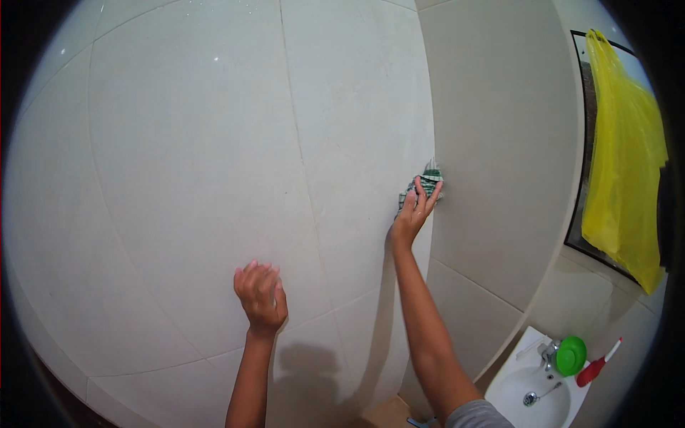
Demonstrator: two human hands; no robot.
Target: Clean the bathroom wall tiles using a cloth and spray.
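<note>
My right hand (415,216) reaches up to the inside corner of a tiled wall. It holds a crumpled green, white and dark checked cloth (431,175) pressed flat against the tiles, fingers spread over it. The cloth sits right at the seam between the broad pale wall (203,160) and the narrower side wall (497,134). Lower and to the left, my left hand (260,299) is before the broad wall, its fingers loosely bent and the thumb apart from them. I see nothing held in it; whether it touches the tiles is unclear.
A yellow plastic bag (621,171) hangs over a dark-framed mirror (580,235) at right. Below is a white washbasin (508,382) with a metal faucet (549,354), a green bowl (571,357) and a red-and-white brush-like item (594,369). A blue object (420,422) shows at the bottom edge.
</note>
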